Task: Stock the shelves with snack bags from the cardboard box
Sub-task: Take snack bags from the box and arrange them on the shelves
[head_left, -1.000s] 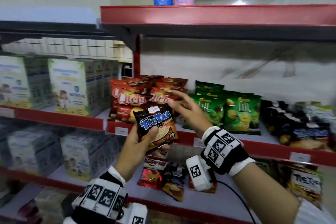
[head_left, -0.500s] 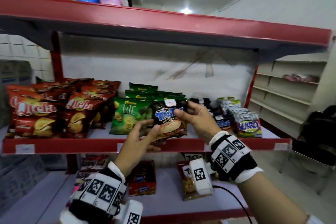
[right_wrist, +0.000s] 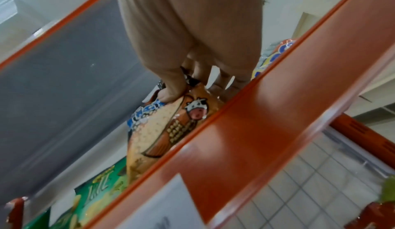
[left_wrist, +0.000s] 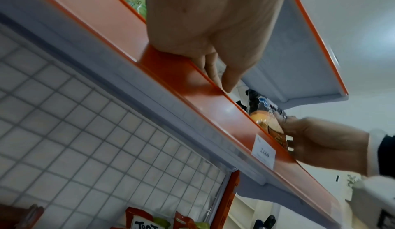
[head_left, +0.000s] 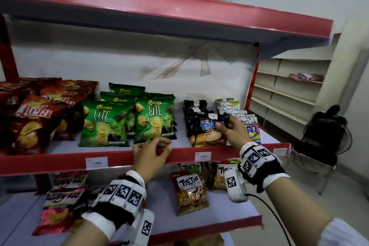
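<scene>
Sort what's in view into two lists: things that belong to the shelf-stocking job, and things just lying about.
Job in hand:
- black-and-orange Tic Tac snack bag, pinched by the right hand
- row of matching black bags behind it
- red-edged middle shelf, the left hand resting on its lip

Just lying about:
- green Chitato Lite crisp bags
- red Qtela crisp bags
- black floor fan

Left hand loosely curled, empty, fingertips resting on the middle shelf's red front edge. Right hand raised over that edge further right, thumb and fingers pinching a bag.
</scene>
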